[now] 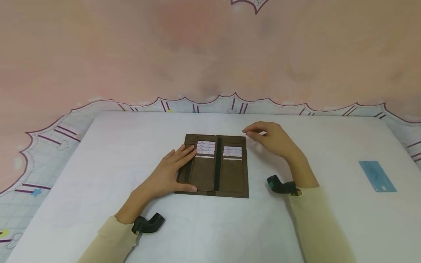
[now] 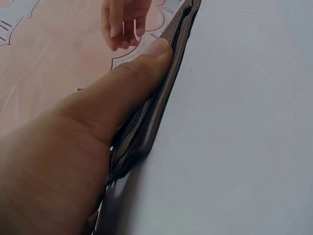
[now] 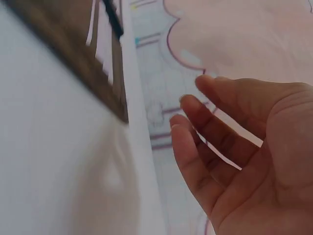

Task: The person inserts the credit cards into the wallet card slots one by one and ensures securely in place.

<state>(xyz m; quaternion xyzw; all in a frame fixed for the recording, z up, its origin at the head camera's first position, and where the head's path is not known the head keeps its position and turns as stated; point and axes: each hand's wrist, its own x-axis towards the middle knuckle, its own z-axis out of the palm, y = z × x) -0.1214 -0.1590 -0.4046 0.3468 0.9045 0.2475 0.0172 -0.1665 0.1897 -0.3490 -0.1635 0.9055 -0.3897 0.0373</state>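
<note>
Left hand point(image 1: 171, 171) flat, fingers straight, pressing open wallet point(image 1: 215, 166) on table point(image 1: 131, 146); right hand point(image 1: 271, 138) above far corner, fingers loosely bent, empty.

Brown wallet point(image 1: 215, 166), white table point(image 1: 230, 226), light blue card point(image 1: 377, 176), cream sleeves point(image 1: 315, 223).

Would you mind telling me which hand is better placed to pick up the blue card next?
Probably the right hand: it hovers free beside the wallet, on the same side as the blue card. The left hand is pressing the wallet flat.
</note>
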